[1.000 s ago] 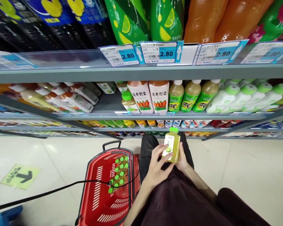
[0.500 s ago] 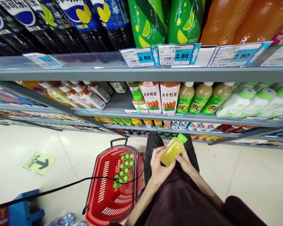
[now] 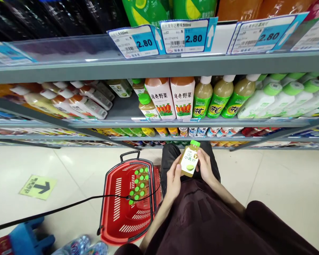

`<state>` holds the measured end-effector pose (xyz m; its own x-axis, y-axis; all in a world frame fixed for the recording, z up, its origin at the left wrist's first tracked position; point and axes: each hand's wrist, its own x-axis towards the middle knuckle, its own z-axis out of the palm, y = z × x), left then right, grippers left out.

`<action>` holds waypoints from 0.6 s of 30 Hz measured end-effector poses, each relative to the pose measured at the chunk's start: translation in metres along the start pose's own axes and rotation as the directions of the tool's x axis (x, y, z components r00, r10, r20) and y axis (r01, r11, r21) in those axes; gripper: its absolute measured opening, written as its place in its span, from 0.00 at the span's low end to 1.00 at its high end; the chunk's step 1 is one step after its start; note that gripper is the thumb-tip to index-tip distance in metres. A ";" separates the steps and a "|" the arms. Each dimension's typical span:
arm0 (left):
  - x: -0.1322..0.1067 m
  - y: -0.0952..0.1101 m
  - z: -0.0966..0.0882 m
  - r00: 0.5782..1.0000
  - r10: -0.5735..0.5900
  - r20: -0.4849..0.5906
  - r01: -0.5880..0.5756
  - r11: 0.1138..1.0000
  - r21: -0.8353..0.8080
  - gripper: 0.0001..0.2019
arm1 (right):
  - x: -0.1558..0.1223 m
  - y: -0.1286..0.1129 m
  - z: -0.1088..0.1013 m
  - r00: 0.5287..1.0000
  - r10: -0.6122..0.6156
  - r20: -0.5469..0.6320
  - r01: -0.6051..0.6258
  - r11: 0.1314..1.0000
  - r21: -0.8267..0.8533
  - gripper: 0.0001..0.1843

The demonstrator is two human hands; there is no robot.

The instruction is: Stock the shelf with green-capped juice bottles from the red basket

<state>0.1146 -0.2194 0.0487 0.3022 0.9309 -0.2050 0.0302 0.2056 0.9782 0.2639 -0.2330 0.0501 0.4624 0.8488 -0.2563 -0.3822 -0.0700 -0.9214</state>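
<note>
Left grip point(image 3: 174, 178) and right grip point(image 3: 206, 167) both closed on a lime-label bottle point(image 3: 190, 160), held between them — label point(image 3: 188, 163) facing up, green cap point(image 3: 195, 143) at the far end. Left of the grip, on the floor point(image 3: 284, 184): a red basket point(image 3: 123, 209), green-capped bottles point(image 3: 142, 185) clustered inside. Beyond the grip — a shelf point(image 3: 122, 110), carrot-label bottles point(image 3: 184, 99) at its front.
</note>
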 end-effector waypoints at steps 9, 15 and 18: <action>0.003 -0.003 0.000 1.000 -0.026 0.018 0.027 0.997 -0.073 0.29 | 0.003 0.000 -0.002 1.000 -0.018 0.022 0.018 1.000 0.003 0.25; 0.005 -0.007 0.000 0.999 -0.050 -0.004 0.050 0.996 -0.074 0.31 | 0.003 0.001 -0.003 0.999 -0.024 0.028 0.024 1.000 -0.004 0.23; 0.005 -0.007 0.001 0.998 -0.062 -0.014 0.061 0.996 -0.063 0.33 | 0.004 0.000 -0.003 0.999 -0.027 0.018 0.027 1.000 -0.009 0.23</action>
<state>0.1171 -0.2167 0.0412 0.2862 0.9205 -0.2661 -0.0117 0.2811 0.9596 0.2678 -0.2314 0.0479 0.4582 0.8595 -0.2264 -0.3627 -0.0518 -0.9305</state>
